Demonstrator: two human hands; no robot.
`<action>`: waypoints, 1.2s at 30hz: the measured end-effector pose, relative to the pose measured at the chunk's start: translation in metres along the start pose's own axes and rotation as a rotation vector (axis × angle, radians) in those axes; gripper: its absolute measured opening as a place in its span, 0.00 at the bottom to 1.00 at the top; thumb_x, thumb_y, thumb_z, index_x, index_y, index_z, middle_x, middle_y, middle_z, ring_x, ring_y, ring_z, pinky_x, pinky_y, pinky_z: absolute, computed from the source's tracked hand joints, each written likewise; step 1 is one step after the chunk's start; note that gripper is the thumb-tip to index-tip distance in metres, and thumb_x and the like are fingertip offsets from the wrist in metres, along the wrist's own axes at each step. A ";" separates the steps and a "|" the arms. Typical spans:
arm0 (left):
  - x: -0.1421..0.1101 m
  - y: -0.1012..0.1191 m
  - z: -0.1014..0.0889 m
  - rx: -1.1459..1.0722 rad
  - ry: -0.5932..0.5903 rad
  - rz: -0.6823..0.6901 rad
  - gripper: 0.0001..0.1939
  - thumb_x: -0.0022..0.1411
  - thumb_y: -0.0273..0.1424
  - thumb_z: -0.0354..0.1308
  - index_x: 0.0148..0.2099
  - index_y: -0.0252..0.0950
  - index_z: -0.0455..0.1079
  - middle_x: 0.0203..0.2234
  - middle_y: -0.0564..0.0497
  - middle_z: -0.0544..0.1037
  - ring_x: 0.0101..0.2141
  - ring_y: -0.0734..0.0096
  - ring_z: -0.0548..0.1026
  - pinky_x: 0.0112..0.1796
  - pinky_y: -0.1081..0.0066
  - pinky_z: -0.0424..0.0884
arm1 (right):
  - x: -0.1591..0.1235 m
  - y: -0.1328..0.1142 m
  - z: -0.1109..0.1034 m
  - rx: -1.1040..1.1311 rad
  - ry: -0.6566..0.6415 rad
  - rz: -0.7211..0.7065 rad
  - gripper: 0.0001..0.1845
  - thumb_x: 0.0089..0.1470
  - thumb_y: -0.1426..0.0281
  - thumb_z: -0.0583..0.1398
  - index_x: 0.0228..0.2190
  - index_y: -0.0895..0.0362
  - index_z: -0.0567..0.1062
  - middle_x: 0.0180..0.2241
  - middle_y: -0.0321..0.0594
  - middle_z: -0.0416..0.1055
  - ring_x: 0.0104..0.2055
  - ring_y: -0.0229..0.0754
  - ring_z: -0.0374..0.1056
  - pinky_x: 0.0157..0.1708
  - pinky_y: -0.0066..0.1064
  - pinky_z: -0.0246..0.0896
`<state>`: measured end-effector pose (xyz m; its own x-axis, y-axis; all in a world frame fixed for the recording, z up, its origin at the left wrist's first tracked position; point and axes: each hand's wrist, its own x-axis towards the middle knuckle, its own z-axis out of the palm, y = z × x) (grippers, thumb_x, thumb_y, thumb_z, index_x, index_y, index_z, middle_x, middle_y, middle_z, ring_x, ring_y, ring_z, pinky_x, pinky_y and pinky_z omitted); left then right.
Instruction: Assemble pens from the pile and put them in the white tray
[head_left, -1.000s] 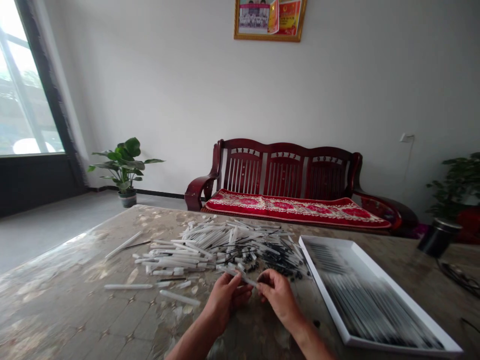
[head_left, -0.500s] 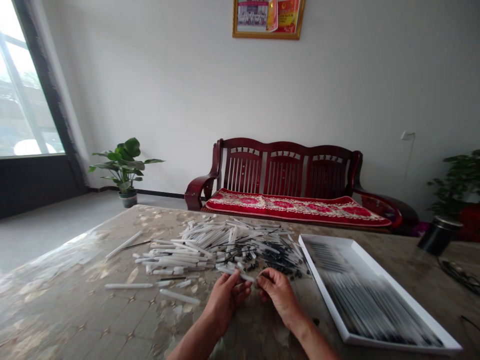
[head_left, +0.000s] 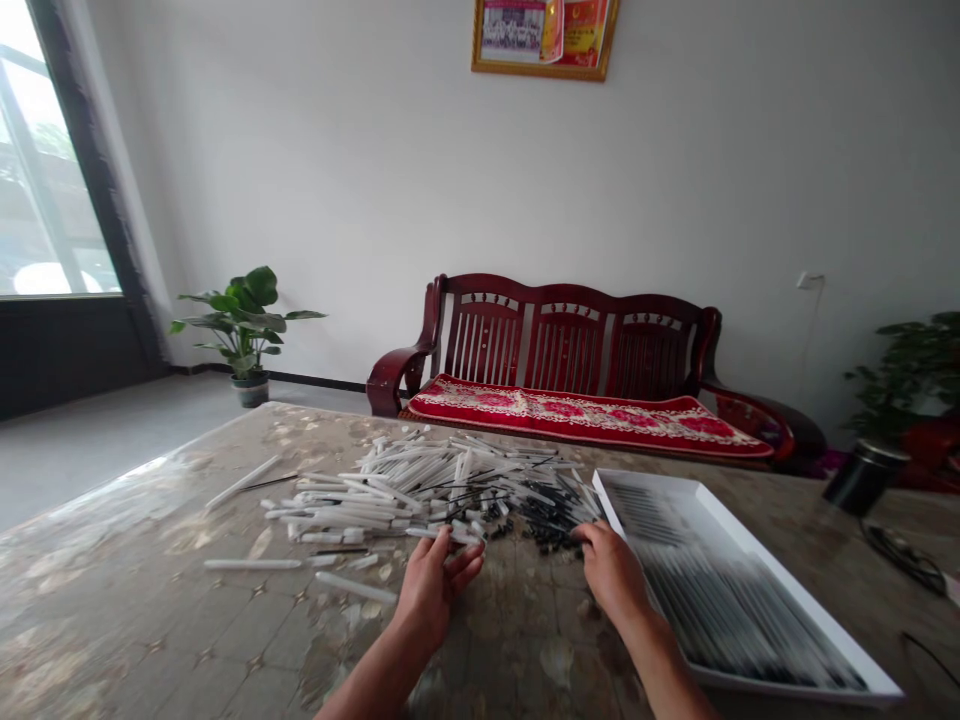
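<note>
1. The left hand (head_left: 429,580) pinches a white tube (head_left: 424,533) by the pile (head_left: 397,490), likely to keep it steady.
2. The right hand (head_left: 611,572) has its fingers close together by black bits (head_left: 551,512); I can't tell if they hold one.
3. The pile lies toward the table's (head_left: 150,600) far edge, leaving room between the hands; the box's (head_left: 780,575) left edge is close.

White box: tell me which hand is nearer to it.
Right. The right hand is close beside the box, at its left side; the left hand is well farther left.
</note>
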<state>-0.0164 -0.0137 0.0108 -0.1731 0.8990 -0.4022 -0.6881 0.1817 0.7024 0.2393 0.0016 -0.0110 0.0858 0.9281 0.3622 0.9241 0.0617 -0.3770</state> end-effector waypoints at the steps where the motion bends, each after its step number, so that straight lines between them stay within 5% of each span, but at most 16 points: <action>1: 0.000 -0.001 0.000 0.007 0.001 -0.003 0.05 0.66 0.23 0.52 0.36 0.34 0.63 0.24 0.51 0.77 0.24 0.67 0.81 0.24 0.72 0.78 | 0.000 0.001 -0.001 -0.003 -0.023 -0.001 0.19 0.50 0.81 0.53 0.35 0.52 0.79 0.37 0.39 0.76 0.42 0.43 0.72 0.42 0.30 0.61; 9: 0.002 -0.002 0.000 -0.006 0.005 0.012 0.05 0.66 0.23 0.52 0.36 0.34 0.63 0.23 0.49 0.78 0.24 0.69 0.81 0.25 0.74 0.78 | -0.003 -0.018 0.006 0.001 -0.114 -0.131 0.14 0.54 0.76 0.57 0.38 0.51 0.79 0.40 0.39 0.75 0.45 0.42 0.70 0.44 0.29 0.60; 16: 0.003 -0.006 -0.001 -0.004 -0.051 -0.010 0.03 0.64 0.22 0.55 0.39 0.34 0.65 0.26 0.49 0.79 0.25 0.69 0.81 0.27 0.73 0.79 | -0.004 -0.019 0.015 -0.016 0.024 -0.169 0.08 0.52 0.75 0.60 0.29 0.51 0.77 0.34 0.39 0.74 0.39 0.44 0.71 0.36 0.30 0.60; 20: 0.001 -0.008 0.000 0.001 -0.085 -0.024 0.03 0.64 0.22 0.56 0.37 0.34 0.65 0.25 0.50 0.79 0.25 0.69 0.81 0.28 0.72 0.79 | -0.006 -0.029 0.019 0.226 0.092 -0.110 0.05 0.53 0.72 0.58 0.30 0.52 0.75 0.33 0.39 0.75 0.37 0.44 0.71 0.35 0.31 0.61; 27: -0.003 -0.013 0.000 0.012 -0.123 -0.032 0.04 0.63 0.21 0.57 0.36 0.34 0.66 0.26 0.49 0.79 0.26 0.70 0.81 0.30 0.72 0.79 | -0.019 -0.070 0.037 0.808 -0.092 0.051 0.07 0.51 0.67 0.58 0.31 0.55 0.75 0.26 0.37 0.75 0.28 0.42 0.70 0.28 0.30 0.64; 36: -0.005 -0.016 0.001 -0.011 -0.157 -0.046 0.04 0.60 0.22 0.60 0.35 0.33 0.67 0.28 0.48 0.80 0.26 0.69 0.81 0.31 0.72 0.80 | -0.027 -0.094 0.033 0.855 -0.047 0.042 0.05 0.48 0.68 0.62 0.30 0.55 0.73 0.28 0.39 0.77 0.31 0.44 0.72 0.32 0.30 0.66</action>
<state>-0.0033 -0.0208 0.0022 -0.0296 0.9414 -0.3360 -0.7006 0.2202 0.6787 0.1377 -0.0172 -0.0129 0.0806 0.9491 0.3046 0.3205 0.2647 -0.9095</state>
